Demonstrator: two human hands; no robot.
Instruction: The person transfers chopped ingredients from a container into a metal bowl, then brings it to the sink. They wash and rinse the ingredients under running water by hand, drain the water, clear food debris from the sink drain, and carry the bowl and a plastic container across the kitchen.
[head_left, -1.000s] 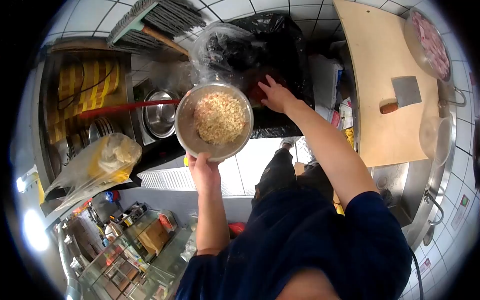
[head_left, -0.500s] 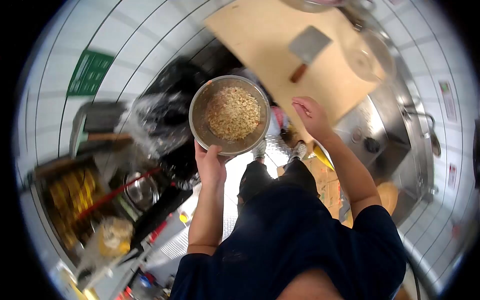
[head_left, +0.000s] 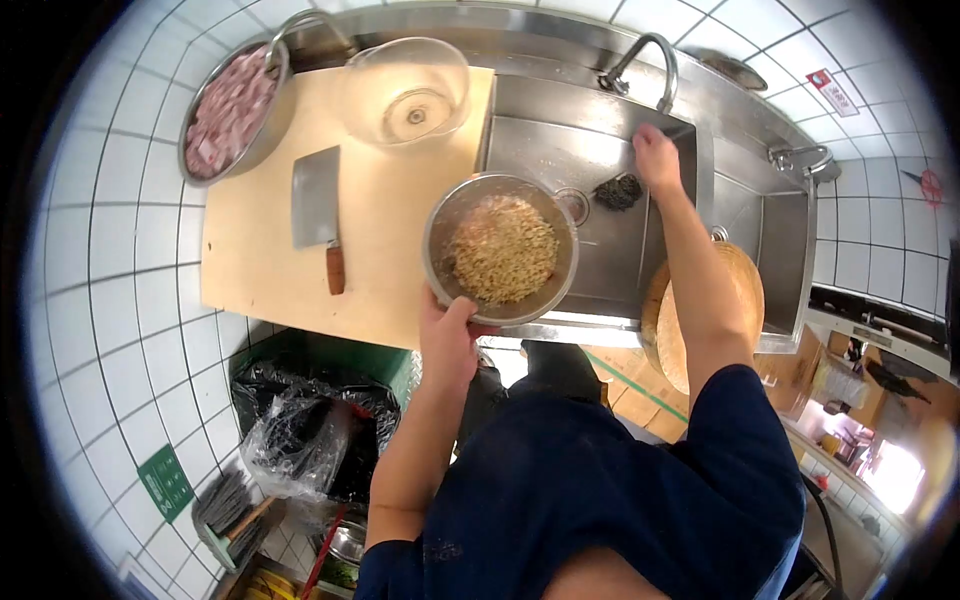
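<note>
My left hand (head_left: pixel 449 338) grips the near rim of a round metal bowl (head_left: pixel 437 252), thumb over the edge. Pale, finely chopped bits (head_left: pixel 505 250) partly fill the bowl, with pinkish residue toward its far side. The bowl is held above the border between the wooden board and the sink (head_left: pixel 540 150). Over the sink's right side, my right hand (head_left: pixel 656 160) has its fingers curled in, below the curved faucet (head_left: pixel 668 80) and apart from it. Nothing shows in that hand. A dark scouring pad (head_left: pixel 617 192) lies in the sink beside the drain (head_left: pixel 573 206).
On the cutting board (head_left: pixel 255 250) lie a cleaver (head_left: pixel 317 200) and a clear plastic tub (head_left: pixel 435 75). A metal bowl of raw meat pieces (head_left: pixel 232 115) stands far left. A round wooden board (head_left: pixel 655 310) leans at the sink's right front. Below left is a black-lined bin (head_left: pixel 375 385).
My view and body have turned right, from the bin and shelf toward the sink. The bowl came along in my left hand, now over the counter. My right hand has reached out over the sink.
</note>
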